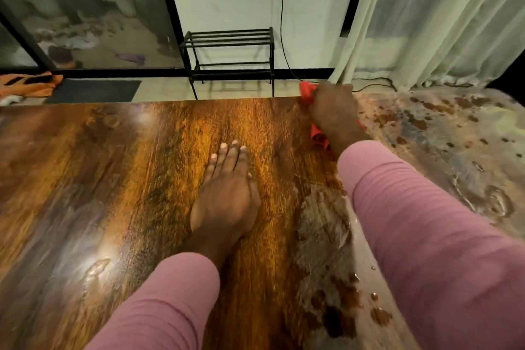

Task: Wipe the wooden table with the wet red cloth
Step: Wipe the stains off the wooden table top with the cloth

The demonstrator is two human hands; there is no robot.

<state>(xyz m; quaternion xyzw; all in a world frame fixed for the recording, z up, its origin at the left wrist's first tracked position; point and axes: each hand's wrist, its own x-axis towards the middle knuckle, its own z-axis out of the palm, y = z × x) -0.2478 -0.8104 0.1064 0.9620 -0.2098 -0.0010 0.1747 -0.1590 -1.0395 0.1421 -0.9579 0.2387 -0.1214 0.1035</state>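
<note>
Head view, only one. Glossy brown wooden table (113, 165) fills the lower frame, with the grain running away from the camera. Left part looks shiny with light glare. Right part is covered in a cloudy wet film with dark spots and droplets (440, 128), and another smeared patch sits near the right forearm.

Left hand (227, 199) lies palm down on the table near the middle. Its fingers (227, 156) are straight, pressed together and pointing toward the far edge; it holds nothing. Pink ribbed sleeve (170, 301) covers that forearm.

Right hand (333, 111) is at the far edge of the table, right of centre, on top of the wet red cloth (319, 136). The cloth is bunched under the hand and sticks out at the far side and the near side of it. Back of the hand faces up and is motion-blurred. Its fingers bend down into the cloth and grip it; fingertips hidden, so I can't tell whether they are spread. This arm has a pink sleeve too.

Beyond the table, on the floor: black metal slatted rack (230, 54) against the white wall, thin black cable (281, 8) running down the wall, pale sheer curtain (426, 23) at right, dark floor mat (93, 91) at left, orange-and-black fabric (31, 84) beside it. Black-framed glass panel (85, 8) at upper left.
</note>
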